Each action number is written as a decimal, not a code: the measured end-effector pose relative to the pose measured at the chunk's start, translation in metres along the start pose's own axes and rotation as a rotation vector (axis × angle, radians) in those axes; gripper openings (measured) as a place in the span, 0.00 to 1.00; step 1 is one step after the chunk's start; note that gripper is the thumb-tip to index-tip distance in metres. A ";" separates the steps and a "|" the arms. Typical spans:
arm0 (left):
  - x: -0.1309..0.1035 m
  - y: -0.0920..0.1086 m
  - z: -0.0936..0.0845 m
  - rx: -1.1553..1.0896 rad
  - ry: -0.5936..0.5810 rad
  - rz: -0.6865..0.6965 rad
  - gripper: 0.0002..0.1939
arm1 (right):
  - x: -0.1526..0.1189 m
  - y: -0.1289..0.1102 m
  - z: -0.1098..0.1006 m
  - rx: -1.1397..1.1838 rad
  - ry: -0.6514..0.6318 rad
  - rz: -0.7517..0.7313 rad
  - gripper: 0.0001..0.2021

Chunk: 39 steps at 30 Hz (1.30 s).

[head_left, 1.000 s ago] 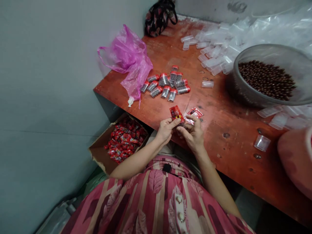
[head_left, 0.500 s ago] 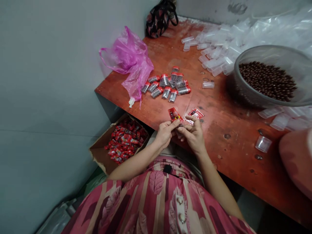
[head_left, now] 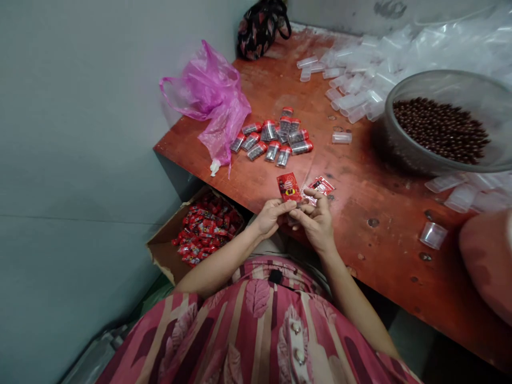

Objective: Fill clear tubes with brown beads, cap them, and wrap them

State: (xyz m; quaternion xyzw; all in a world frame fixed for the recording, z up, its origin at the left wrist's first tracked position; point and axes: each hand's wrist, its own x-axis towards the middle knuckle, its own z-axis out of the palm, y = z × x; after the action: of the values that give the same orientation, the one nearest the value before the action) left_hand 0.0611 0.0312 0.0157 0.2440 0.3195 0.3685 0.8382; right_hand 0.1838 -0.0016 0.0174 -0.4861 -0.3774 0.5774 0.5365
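Red flat printed packet with a yellow patch (head_left: 288, 186) is held above the near edge of the reddish-brown wooden surface (head_left: 356, 173), its printed face turned up. The left hand (head_left: 270, 218) has its grip closed on the packet's lower end, thumb on top and fingers bent beneath. The right hand (head_left: 315, 223) is just beside it, thumb and fingers curled near that same lower end with the forefinger raised; whether its grip has hold of anything cannot be told, since the fingers cover the spot.

Just beyond the right fingertips lie red-and-clear flat packets (head_left: 321, 185) on the surface. Farther back is a cluster of small clear tubes with red caps and dark contents (head_left: 272, 136), beside a crumpled translucent magenta plastic bag (head_left: 220, 93). A black floral fabric bag (head_left: 260, 32) stands in the far corner. To the right, a large grey translucent plastic basin (head_left: 396, 152) holds glossy dark-brown beads (head_left: 440, 130), with a heap of clear plastic tubes (head_left: 360, 93) behind and beside it. One clear tube (head_left: 341, 138) lies apart, left of the basin. Below the surface, on the left, an open cardboard box (head_left: 165, 253) contains many red wrapped packets (head_left: 208, 229).
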 end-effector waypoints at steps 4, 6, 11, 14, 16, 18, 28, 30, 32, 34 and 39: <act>0.005 0.004 0.007 -0.035 0.121 0.103 0.21 | 0.001 0.006 -0.003 -0.158 0.004 -0.060 0.26; 0.008 0.002 0.011 -0.058 0.159 0.143 0.20 | -0.001 0.007 -0.005 -0.261 0.031 -0.099 0.26; 0.004 -0.007 0.009 0.016 0.167 0.111 0.19 | -0.002 0.001 -0.006 -0.202 0.060 -0.084 0.26; -0.002 -0.006 0.005 0.072 0.100 0.037 0.21 | 0.000 0.000 -0.004 0.019 0.009 0.018 0.28; -0.004 -0.003 0.004 0.088 0.082 0.031 0.22 | 0.001 0.001 -0.003 0.070 0.012 0.038 0.29; -0.003 0.001 0.005 0.063 0.124 0.069 0.22 | 0.000 0.002 -0.002 0.081 0.008 0.042 0.26; -0.008 -0.004 0.010 -0.084 0.200 0.118 0.18 | 0.003 0.006 0.002 0.085 0.035 -0.008 0.18; -0.018 -0.003 0.008 -0.106 0.236 0.168 0.17 | 0.003 0.004 0.010 0.097 -0.016 0.025 0.20; -0.033 0.000 0.000 -0.151 0.295 0.272 0.17 | 0.003 0.002 0.015 0.104 -0.072 0.035 0.22; -0.050 0.002 -0.014 -0.206 0.404 0.416 0.21 | 0.002 -0.002 0.014 0.082 -0.087 0.007 0.21; -0.070 0.002 -0.043 -0.034 0.628 0.492 0.27 | 0.006 -0.011 -0.018 -0.021 0.108 -0.063 0.16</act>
State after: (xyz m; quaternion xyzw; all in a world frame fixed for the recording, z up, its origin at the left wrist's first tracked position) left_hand -0.0070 -0.0146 0.0131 0.1750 0.4860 0.6203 0.5903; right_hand 0.2039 0.0046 0.0227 -0.5099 -0.3691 0.5294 0.5688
